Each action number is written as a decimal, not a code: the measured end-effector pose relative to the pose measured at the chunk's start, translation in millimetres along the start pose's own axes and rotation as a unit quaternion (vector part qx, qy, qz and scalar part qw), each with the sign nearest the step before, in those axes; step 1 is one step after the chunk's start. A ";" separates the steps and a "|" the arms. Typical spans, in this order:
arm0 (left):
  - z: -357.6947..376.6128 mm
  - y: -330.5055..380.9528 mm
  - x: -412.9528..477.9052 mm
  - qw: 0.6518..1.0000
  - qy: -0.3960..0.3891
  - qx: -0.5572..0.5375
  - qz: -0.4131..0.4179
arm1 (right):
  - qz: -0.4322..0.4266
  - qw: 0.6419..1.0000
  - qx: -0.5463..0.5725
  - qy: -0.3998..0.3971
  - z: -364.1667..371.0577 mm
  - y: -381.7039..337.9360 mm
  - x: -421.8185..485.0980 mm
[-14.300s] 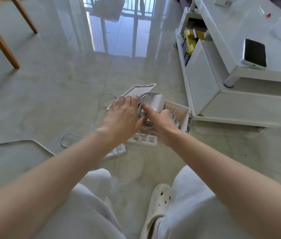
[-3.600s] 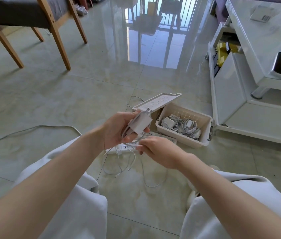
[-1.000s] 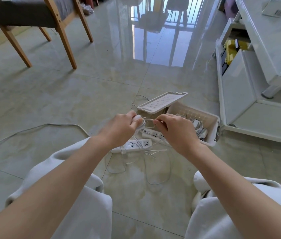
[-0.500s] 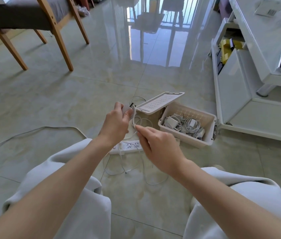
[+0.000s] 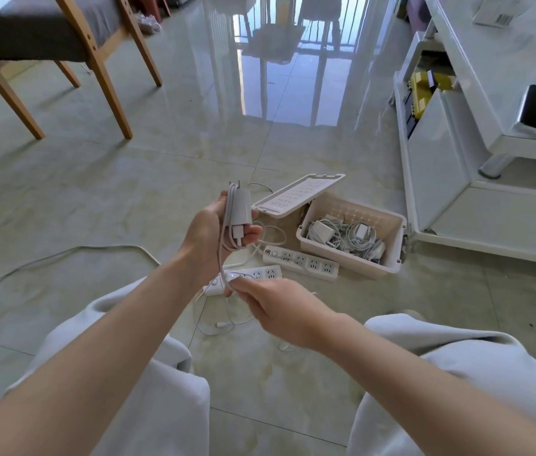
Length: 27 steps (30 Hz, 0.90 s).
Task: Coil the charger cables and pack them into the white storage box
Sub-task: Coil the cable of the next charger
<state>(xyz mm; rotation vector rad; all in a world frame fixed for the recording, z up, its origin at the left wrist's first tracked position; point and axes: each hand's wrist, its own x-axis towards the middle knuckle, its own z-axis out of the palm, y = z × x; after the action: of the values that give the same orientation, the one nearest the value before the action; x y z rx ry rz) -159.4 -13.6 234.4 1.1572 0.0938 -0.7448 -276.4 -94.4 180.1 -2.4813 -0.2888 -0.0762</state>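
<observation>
several coiled chargers [image 5: 345,235] are seen lying in the white storage box [image 5: 365,268], which stands on the floor with its lid [image 5: 296,195] tilted against its left edge. one more charger [image 5: 239,209] is held upright in the left hand [image 5: 209,235], whose fingers are curled round the adapter, with a few turns of its cable [image 5: 220,255] laid along it. the cable is drawn down to the right hand [image 5: 279,307], where it is pinched between thumb and fingertips; the rest of its length is left trailing in loose loops on the floor below. the task is judged well under way but unfinished: this cable has to be wound to its end and the bundle placed in the box. two power strips [image 5: 299,261] lie just in front of the box; whether they are to be packed cannot be told.
</observation>
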 end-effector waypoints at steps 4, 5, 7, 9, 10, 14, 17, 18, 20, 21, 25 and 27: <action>2.4 2.1 -7.4 0.999 -0.034 -0.017 -0.017 | 0.061 0.997 0.003 -0.048 -9.0 13.5 4.7; 3.0 1.1 -9.2 0.999 -0.048 0.000 -0.017 | 0.068 0.996 -0.005 -0.058 -11.6 18.0 6.5; 2.9 -1.4 -11.1 0.995 -0.083 0.052 -0.018 | 0.075 0.993 -0.028 -0.082 -18.5 26.3 10.0; -0.2 -2.1 -12.4 0.985 -0.125 0.112 -0.036 | 0.086 0.990 -0.059 -0.098 -25.1 35.0 11.6; -2.8 -1.3 -12.7 0.978 -0.145 0.143 -0.049 | 0.088 0.988 -0.076 -0.099 -27.7 39.7 11.8; -8.6 4.5 -15.3 0.940 -0.193 0.276 -0.059 | 0.117 0.981 -0.134 -0.074 -40.4 56.5 11.3; -14.8 1.5 -9.1 0.891 -0.159 0.426 0.022 | 0.127 0.979 -0.155 -0.031 -51.4 61.1 11.1; -17.9 -0.6 -6.0 0.865 -0.145 0.478 0.049 | 0.124 0.979 -0.161 -0.013 -53.6 60.7 11.2; -24.6 -4.0 -1.5 0.814 -0.119 0.562 0.086 | 0.121 0.976 -0.179 0.016 -54.4 58.8 11.8; -26.9 -5.1 -0.5 0.791 -0.105 0.594 0.102 | 0.122 0.974 -0.190 0.030 -54.1 57.5 11.8; -29.2 -6.8 -0.2 0.740 -0.056 0.653 0.152 | 0.132 0.971 -0.177 0.087 -59.2 50.3 10.8; -30.2 -7.1 1.7 0.718 -0.030 0.677 0.159 | 0.119 0.973 -0.171 0.098 -57.7 42.0 10.7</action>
<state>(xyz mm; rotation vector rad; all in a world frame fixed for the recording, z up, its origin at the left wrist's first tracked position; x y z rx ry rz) -153.2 10.0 215.2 2.4567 -0.8440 -0.4612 -255.7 -159.7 202.8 -2.8031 0.1170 -0.2904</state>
